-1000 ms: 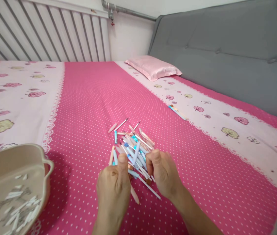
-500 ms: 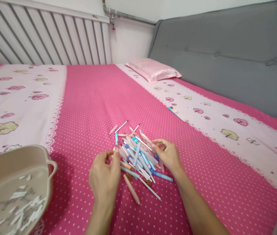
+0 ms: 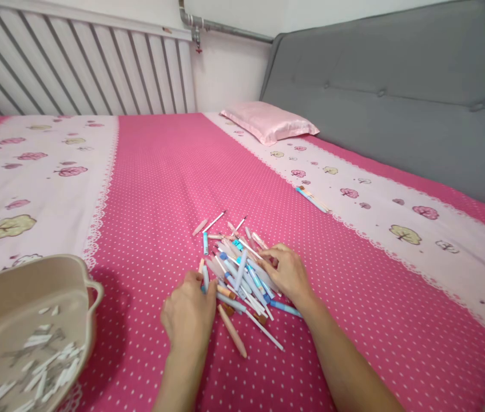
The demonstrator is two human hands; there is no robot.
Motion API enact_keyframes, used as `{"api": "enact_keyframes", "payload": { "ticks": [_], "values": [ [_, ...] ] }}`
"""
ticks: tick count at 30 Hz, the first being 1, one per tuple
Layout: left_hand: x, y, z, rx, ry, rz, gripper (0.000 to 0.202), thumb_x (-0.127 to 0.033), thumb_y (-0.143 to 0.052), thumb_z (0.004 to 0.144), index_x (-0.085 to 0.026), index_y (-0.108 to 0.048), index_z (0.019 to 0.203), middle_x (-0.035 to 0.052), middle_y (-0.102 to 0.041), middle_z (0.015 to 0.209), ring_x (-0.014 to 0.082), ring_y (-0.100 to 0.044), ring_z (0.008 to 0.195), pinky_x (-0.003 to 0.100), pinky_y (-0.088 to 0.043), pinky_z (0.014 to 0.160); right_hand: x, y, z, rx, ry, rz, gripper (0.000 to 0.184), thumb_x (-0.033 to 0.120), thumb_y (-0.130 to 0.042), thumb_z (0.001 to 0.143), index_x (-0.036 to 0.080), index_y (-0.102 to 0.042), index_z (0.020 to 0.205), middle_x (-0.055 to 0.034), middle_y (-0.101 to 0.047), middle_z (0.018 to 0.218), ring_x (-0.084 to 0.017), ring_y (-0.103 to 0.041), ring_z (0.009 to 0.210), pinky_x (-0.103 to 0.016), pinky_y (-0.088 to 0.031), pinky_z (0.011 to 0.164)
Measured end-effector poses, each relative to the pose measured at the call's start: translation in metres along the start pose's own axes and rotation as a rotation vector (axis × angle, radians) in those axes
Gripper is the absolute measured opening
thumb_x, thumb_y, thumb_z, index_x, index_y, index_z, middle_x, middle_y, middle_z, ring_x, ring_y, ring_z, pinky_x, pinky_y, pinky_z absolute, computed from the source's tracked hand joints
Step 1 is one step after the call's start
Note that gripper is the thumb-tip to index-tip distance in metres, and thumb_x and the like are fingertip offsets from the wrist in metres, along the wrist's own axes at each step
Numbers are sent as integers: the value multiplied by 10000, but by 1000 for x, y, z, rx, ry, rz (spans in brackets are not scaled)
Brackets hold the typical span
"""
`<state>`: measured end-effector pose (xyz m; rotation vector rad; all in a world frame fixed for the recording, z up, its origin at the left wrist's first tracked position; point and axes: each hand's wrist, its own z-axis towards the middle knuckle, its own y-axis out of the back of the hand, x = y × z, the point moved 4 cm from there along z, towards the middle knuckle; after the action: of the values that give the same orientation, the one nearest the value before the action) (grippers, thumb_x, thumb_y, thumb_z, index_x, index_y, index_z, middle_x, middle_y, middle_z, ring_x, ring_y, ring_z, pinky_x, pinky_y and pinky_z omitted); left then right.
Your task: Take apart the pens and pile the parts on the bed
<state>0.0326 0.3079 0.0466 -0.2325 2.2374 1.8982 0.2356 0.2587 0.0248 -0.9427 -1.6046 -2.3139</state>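
A heap of thin pens and pen parts [image 3: 236,269], white, blue and peach, lies on the pink dotted bedsheet [image 3: 160,189]. My left hand [image 3: 187,315] rests at the heap's near left edge, fingers curled down onto a peach and a blue piece. My right hand [image 3: 287,273] sits on the heap's right side, fingers bent and pressing among the pens; what they grip is hidden. One peach pen [image 3: 233,332] lies loose between my hands.
A beige plastic basin [image 3: 77,286] with several white pieces inside stands at the lower left. A small bundle of pens [image 3: 311,198] lies apart on the white strip. A pink pillow [image 3: 268,121] and a grey headboard [image 3: 397,97] are beyond.
Both hands came down from holding pens above the heap and now rest on its left and right edges. The view shifted slightly.
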Motion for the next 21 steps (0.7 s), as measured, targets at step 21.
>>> {"api": "enact_keyframes", "payload": {
  "ticks": [21],
  "values": [
    [-4, -6, 0, 71, -19, -3, 406, -521, -387, 764, -237, -643, 899, 130, -672, 779, 328, -617, 775, 349, -401, 584, -12, 11, -3, -304, -152, 532, 250, 361, -495, 801, 157, -604, 895, -37, -640, 754, -152, -592, 689, -260, -442, 653]
  ]
}}
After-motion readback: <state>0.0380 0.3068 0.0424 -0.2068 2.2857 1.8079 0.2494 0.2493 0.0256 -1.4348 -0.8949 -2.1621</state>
